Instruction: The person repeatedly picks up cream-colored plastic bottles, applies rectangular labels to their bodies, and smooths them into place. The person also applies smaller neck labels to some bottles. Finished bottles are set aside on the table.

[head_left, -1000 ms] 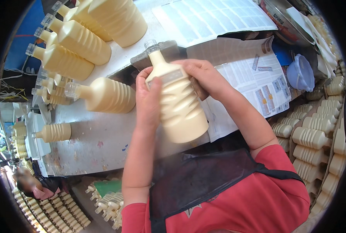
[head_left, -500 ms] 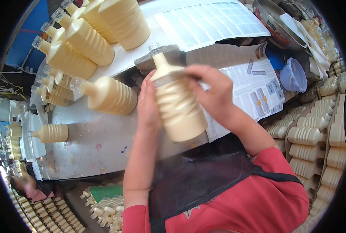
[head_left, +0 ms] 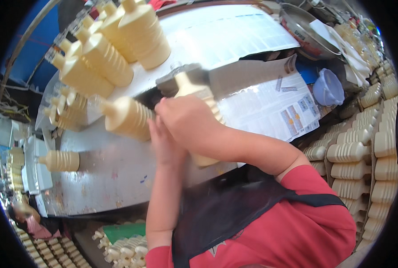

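A cream plastic bottle (head_left: 201,92) with a narrow neck and wavy ribs stands in front of me, its middle covered by my right hand. A dull band shows on its shoulder. My right hand (head_left: 186,117) reaches across the bottle to its left side, fingers curled and pressed together; what they pinch is hidden. Just below, my left hand (head_left: 164,145) stands upright beside the bottle, fingers stretched toward the right fingertips and partly blurred. Left of both hands, another cream bottle (head_left: 125,117) leans on the table, close to my left fingers.
Several cream bottles (head_left: 143,38) stand at the back left. A smaller one (head_left: 63,161) lies on the metal table (head_left: 105,178). Printed sheets (head_left: 266,102) cover the right side, near a lilac bucket (head_left: 328,88) and a round pan (head_left: 308,33). Stacked bottles (head_left: 350,152) fill the right.
My right hand has swung left across the bottle's front from its right shoulder. My left hand has shifted slightly down and left, away from the bottle's side. The view has turned slightly.
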`<state>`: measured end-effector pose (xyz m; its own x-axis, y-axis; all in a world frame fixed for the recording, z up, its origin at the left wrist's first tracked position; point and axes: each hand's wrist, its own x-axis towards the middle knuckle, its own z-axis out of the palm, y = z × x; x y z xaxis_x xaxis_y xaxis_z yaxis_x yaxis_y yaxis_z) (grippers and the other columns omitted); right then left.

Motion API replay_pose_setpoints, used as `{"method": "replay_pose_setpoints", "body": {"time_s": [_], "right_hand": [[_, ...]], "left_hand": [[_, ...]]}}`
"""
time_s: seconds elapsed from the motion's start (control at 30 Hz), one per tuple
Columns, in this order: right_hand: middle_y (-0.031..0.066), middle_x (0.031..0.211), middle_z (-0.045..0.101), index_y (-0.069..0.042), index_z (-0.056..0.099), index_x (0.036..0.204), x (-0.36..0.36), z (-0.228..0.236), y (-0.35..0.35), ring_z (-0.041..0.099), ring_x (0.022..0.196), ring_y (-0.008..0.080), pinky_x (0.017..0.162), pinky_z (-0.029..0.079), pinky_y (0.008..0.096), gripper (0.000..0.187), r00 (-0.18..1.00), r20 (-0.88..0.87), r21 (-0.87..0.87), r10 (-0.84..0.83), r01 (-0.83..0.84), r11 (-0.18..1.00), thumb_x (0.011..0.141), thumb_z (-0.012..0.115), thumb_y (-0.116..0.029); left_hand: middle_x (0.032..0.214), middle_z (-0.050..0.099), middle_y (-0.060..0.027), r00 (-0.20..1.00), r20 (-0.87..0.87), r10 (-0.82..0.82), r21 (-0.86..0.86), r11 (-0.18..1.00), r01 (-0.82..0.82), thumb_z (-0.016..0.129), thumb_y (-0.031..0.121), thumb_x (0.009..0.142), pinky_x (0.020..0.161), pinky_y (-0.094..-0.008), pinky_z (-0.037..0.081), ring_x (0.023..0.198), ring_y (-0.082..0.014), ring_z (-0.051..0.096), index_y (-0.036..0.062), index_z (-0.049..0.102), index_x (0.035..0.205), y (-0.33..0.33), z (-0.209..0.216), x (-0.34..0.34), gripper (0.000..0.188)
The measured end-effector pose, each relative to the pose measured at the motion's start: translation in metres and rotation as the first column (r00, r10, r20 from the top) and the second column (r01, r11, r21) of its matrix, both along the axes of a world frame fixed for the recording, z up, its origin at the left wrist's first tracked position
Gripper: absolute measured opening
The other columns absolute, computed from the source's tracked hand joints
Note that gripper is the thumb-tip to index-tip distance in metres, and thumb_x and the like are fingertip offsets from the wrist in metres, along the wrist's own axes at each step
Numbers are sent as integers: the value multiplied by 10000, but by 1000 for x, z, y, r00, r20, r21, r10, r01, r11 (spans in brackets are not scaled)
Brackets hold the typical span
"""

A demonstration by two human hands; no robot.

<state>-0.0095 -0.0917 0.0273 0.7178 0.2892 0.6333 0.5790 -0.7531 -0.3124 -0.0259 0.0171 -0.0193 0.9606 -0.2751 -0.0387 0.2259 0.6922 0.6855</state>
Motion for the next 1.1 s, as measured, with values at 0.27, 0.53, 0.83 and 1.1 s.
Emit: {"method": "replay_pose_setpoints", "body": {"time_s": [0.27,0.53,0.83,1.1], "right_hand": [[204,1123,625,-5,584,1247,7,-6,-58,613,1058,398,929,510,430,319,976,-202,493,-80,172,853,928,593,-12],[187,1202,643,-32,589,1267,-10,-21,-80,634,1102,364,953,505,412,325,957,-272,694,-95,264,669,944,618,-58],[133,1217,675,-20,582,1320,-8,-65,-96,655,1119,242,960,519,353,360,917,-398,766,-40,356,536,966,619,-72],[146,1190,696,-9,636,1275,-8,-60,-100,674,1055,263,929,523,347,347,916,-401,751,14,321,577,935,641,-81]], "left_hand": [[1644,227,-265,886,450,-108,797,496,-345,498,178,930,1254,-454,166,1517,-404,237,-18,208,1615,-14,-13,-13,769],[1604,308,-283,858,506,-93,806,407,-431,526,199,937,1238,-454,208,1476,-413,313,-30,235,1605,-17,-10,-19,764],[1636,299,-239,910,413,-47,751,583,-310,512,220,975,1217,-404,259,1465,-329,364,14,177,1642,-19,-16,-17,774],[1655,259,-212,939,343,-16,714,654,-250,512,250,1017,1222,-399,253,1471,-298,340,55,105,1662,-23,-13,-20,787]]}}
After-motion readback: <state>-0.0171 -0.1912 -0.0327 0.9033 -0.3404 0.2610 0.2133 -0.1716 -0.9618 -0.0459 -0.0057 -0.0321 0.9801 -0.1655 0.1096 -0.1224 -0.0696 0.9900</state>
